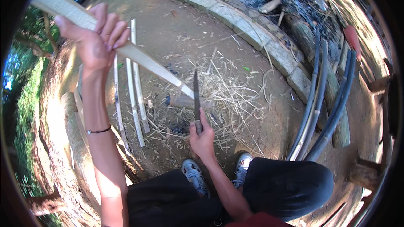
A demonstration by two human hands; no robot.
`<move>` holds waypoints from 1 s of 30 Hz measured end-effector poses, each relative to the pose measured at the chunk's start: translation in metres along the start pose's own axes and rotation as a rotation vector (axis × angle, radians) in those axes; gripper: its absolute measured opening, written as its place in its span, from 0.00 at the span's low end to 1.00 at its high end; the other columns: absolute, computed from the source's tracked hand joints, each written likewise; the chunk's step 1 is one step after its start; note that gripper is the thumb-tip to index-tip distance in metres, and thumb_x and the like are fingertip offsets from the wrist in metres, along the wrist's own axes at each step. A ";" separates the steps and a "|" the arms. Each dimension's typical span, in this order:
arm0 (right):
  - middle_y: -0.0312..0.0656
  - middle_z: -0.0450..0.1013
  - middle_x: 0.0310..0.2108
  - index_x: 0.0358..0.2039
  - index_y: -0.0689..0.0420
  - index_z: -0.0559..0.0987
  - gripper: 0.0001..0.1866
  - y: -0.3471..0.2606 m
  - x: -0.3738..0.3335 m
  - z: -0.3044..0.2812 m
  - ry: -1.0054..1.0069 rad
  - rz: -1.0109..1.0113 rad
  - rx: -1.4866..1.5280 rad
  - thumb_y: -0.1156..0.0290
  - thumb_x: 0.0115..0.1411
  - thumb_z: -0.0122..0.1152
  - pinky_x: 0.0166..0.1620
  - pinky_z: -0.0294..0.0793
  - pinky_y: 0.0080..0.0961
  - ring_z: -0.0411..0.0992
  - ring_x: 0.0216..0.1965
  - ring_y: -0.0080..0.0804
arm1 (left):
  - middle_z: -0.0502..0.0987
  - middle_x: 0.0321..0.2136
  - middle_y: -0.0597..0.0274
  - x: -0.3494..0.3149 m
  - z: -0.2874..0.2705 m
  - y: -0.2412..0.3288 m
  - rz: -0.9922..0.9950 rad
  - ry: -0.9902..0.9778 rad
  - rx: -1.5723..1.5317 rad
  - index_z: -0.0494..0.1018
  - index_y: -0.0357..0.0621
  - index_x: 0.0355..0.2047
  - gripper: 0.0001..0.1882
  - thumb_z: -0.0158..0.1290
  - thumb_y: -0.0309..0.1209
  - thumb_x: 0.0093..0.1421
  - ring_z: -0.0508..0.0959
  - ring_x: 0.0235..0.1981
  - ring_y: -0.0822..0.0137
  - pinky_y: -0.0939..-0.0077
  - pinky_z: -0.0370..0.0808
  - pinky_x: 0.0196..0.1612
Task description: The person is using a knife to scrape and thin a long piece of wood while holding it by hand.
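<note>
My left hand (94, 38) is raised at the upper left, its fingers closed round a long, pale bamboo strip (147, 64). The strip slants from the upper left down toward the middle, and its narrow lower end meets or lies just beside the blade of a knife (196, 92). In my right hand (202, 140) is the knife's handle, the dark blade pointing up and away from me. Below the strip's end a short piece of wood (183, 102) lies on the ground among curly pale shavings (231, 96).
Several split bamboo strips (135, 80) lie at the left, beside a log (73, 122). Dark bamboo poles (334, 107) lean at the right. A curved stone border (248, 29) edges an ash heap (286, 4). A red-handled tool (352, 42) stands behind the poles.
</note>
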State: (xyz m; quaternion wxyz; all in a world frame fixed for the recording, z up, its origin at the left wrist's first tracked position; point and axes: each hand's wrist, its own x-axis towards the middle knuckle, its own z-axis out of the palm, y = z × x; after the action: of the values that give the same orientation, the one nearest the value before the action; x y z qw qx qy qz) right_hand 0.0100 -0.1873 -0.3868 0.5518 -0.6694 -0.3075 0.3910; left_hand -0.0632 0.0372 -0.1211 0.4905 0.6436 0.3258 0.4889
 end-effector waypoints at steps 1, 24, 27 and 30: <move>0.29 0.62 0.19 0.68 0.62 0.62 0.33 -0.005 0.002 -0.005 0.001 0.030 0.064 0.77 0.62 0.58 0.24 0.64 0.19 0.59 0.20 0.15 | 0.45 0.11 0.78 0.001 -0.003 -0.001 0.018 -0.036 -0.021 0.49 0.56 0.16 0.42 0.21 0.84 0.49 0.46 0.11 0.78 0.81 0.46 0.13; 0.31 0.64 0.17 0.73 0.52 0.53 0.35 -0.258 -0.012 -0.159 -0.001 -0.136 0.077 0.76 0.68 0.53 0.12 0.56 0.16 0.58 0.11 0.13 | 0.80 0.26 0.49 0.007 0.038 0.035 0.149 -0.350 -0.087 0.72 0.33 0.45 0.51 0.15 0.70 0.64 0.84 0.28 0.61 0.67 0.83 0.35; 0.34 0.64 0.19 0.69 0.56 0.59 0.30 -0.261 0.006 -0.183 -0.013 -0.045 0.204 0.72 0.68 0.55 0.13 0.56 0.17 0.58 0.12 0.16 | 0.82 0.28 0.46 0.011 0.037 0.017 0.171 -0.442 -0.177 0.74 0.30 0.46 0.46 0.21 0.64 0.69 0.85 0.27 0.59 0.67 0.84 0.32; 0.36 0.65 0.21 0.65 0.58 0.62 0.27 -0.241 0.019 -0.195 0.004 -0.016 0.298 0.69 0.68 0.56 0.14 0.56 0.17 0.59 0.13 0.18 | 0.82 0.26 0.46 0.006 0.053 0.016 0.158 -0.469 -0.260 0.76 0.29 0.41 0.42 0.27 0.60 0.72 0.84 0.23 0.58 0.67 0.84 0.28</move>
State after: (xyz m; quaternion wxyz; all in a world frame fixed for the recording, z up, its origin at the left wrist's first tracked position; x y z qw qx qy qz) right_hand 0.1929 -0.2195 -0.1375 0.6488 -0.5784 -0.2502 0.4265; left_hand -0.0122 0.0214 -0.1059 0.5914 0.6942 0.0866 0.4010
